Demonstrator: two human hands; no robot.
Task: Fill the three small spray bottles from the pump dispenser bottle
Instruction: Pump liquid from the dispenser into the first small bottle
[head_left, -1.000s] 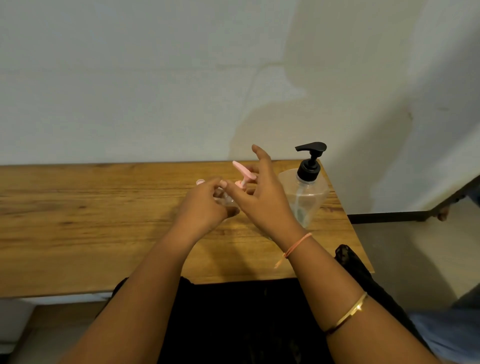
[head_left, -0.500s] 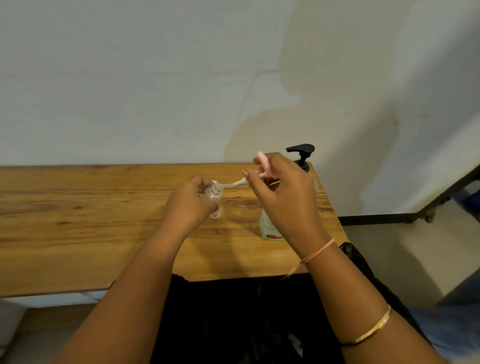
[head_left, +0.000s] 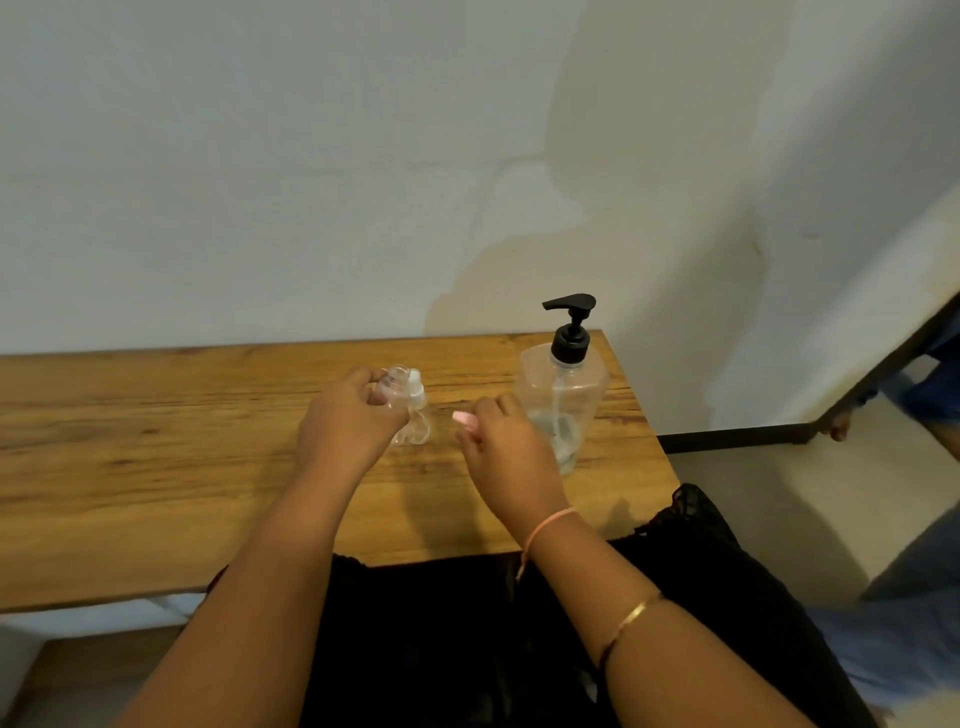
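My left hand (head_left: 349, 421) grips a small clear spray bottle (head_left: 394, 385) with its neck open at the top, above the wooden table (head_left: 156, 441). Right behind it stands another small clear bottle (head_left: 418, 415) with a white sprayer top. My right hand (head_left: 501, 447) is low over the table, fingers curled round a pink spray head (head_left: 464, 419) whose tip shows at the knuckles. The clear pump dispenser bottle (head_left: 563, 400) with a black pump stands at the table's right end, just right of my right hand, with a little liquid at its bottom.
The table ends on the right near the dispenser, with its front edge close to my lap. A white stained wall rises behind it. At the far right, a dark metal frame (head_left: 753, 431) and another person's hand (head_left: 837, 427) and blue clothing show.
My right hand pulled the pink spray head with its tube out of the bottle and lowered it towards the table. The left hand kept hold of the bottle.
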